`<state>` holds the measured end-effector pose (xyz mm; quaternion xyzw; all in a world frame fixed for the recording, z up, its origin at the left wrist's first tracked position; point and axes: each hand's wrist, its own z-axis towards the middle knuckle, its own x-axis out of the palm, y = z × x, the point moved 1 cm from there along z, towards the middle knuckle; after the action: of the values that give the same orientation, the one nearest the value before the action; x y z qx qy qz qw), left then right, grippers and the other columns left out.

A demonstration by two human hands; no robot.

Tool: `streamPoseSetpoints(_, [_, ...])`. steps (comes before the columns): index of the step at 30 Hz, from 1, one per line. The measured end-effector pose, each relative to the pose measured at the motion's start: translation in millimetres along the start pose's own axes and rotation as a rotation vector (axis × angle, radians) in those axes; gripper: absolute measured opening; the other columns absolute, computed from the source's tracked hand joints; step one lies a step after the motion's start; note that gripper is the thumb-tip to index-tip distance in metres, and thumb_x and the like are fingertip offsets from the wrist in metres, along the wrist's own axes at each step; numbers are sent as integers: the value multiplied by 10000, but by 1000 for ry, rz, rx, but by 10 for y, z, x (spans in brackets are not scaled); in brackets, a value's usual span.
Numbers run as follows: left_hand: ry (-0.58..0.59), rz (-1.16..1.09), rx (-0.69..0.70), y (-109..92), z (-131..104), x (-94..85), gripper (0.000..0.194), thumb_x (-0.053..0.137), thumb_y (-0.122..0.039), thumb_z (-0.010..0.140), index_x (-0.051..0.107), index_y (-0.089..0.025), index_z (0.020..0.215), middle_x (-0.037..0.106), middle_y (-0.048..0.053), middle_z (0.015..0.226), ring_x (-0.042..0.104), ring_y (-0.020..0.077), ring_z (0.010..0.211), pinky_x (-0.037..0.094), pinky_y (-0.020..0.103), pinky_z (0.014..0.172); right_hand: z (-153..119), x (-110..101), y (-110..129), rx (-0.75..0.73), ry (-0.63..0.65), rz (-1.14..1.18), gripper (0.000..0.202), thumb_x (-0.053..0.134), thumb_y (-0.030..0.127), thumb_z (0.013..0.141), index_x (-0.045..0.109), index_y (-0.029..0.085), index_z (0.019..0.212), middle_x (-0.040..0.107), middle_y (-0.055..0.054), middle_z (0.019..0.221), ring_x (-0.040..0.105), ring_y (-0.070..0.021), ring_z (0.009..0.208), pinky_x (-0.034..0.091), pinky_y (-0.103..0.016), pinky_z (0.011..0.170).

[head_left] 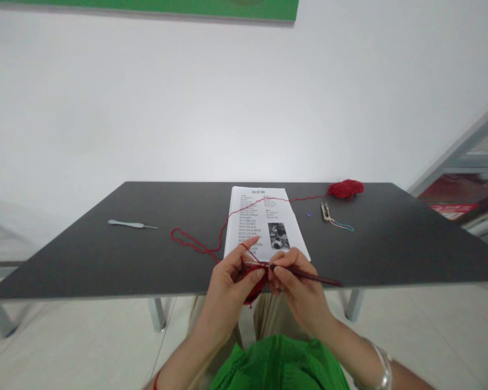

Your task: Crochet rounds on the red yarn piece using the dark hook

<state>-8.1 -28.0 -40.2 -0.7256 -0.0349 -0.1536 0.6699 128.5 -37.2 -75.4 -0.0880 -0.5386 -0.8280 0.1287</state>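
My left hand [232,276] pinches a small piece of red crochet work [255,290] at the table's front edge. Red yarn [251,252] passes over its raised index finger. In my right hand [295,276] is a crochet hook with a dark red handle [319,279], gripped like a pen. The hook's thin metal tip meets the upper edge of the crochet work; whether it is through a stitch I cannot tell. Fingers hide part of the work. From my left hand the yarn loops on the table, crosses the printed sheets and runs to a red yarn ball [345,189].
Printed sheets [236,196] with a pattern and a photo lie just beyond my hands on the dark table [85,254]. Thread snips [325,212] with a cord and a small purple ring [308,214] lie to the right. Another hook with a pale handle [130,223] lies left.
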Motion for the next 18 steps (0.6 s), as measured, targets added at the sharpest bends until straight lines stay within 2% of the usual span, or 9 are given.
streamPoseSetpoints(2, [-19, -100, -81, 39, -12, 24, 537, 751, -179, 686, 638, -230, 1208, 546, -67, 649, 512, 82, 568, 404, 196, 543, -59, -17, -82, -260, 3, -409, 79, 533, 195, 901, 560, 250, 850, 588, -9, 793, 547, -145, 626, 483, -269, 540])
streamPoseSetpoints(3, [-24, -152, -116, 49, -14, 29, 544, 762, -177, 675, 642, -234, 1202, 542, -69, 649, 503, 72, 553, 394, 188, 531, -79, -35, -117, -380, 68, -567, 83, 531, 194, 899, 583, 258, 889, 598, -18, 788, 559, -166, 656, 500, -296, 568])
streamPoseSetpoints(6, [-6, -280, -188, 36, 3, 17, 521, 792, -138, 613, 688, -189, 1120, 561, -58, 647, 498, 54, 545, 393, 174, 542, -73, -117, -167, -538, 171, -684, 150, 543, 155, 887, 600, 274, 959, 630, -26, 824, 567, -182, 701, 516, -332, 633])
streamPoseSetpoints(8, [9, -320, -225, 4, 26, -12, 507, 802, -119, 577, 705, -167, 1072, 589, -41, 653, 516, 60, 559, 397, 174, 552, -27, -142, -144, -573, 221, -628, 170, 533, 131, 897, 587, 278, 963, 623, -11, 828, 568, -160, 702, 509, -298, 619])
streamPoseSetpoints(9, [13, -325, -240, -14, 38, -30, 509, 805, -114, 563, 708, -165, 1061, 605, -32, 667, 528, 66, 570, 401, 178, 558, 1, -143, -122, -545, 234, -565, 160, 533, 131, 904, 580, 276, 954, 612, -3, 824, 569, -146, 694, 500, -274, 595])
streamPoseSetpoints(12, [24, -304, -257, -69, 73, -84, 526, 805, -106, 548, 706, -173, 1061, 627, -21, 701, 541, 75, 585, 407, 184, 570, 70, -142, -40, -275, 185, -267, 56, 569, 196, 910, 559, 249, 895, 580, 7, 824, 540, -104, 600, 457, -225, 506])
streamPoseSetpoints(14, [39, -278, -244, -98, 90, -113, 527, 798, -104, 559, 703, -173, 1073, 613, -29, 690, 519, 63, 569, 388, 172, 557, 88, -153, 28, -139, 170, -149, 61, 602, 250, 900, 563, 231, 857, 569, 4, 815, 516, -94, 568, 433, -222, 482])
streamPoseSetpoints(18, [114, -237, -217, -136, 103, -152, 498, 784, -105, 592, 705, -171, 1079, 591, -36, 659, 469, 48, 526, 332, 162, 508, 103, -219, 194, -76, 176, -155, 135, 664, 318, 859, 600, 215, 799, 584, -11, 791, 506, -104, 570, 416, -238, 483])
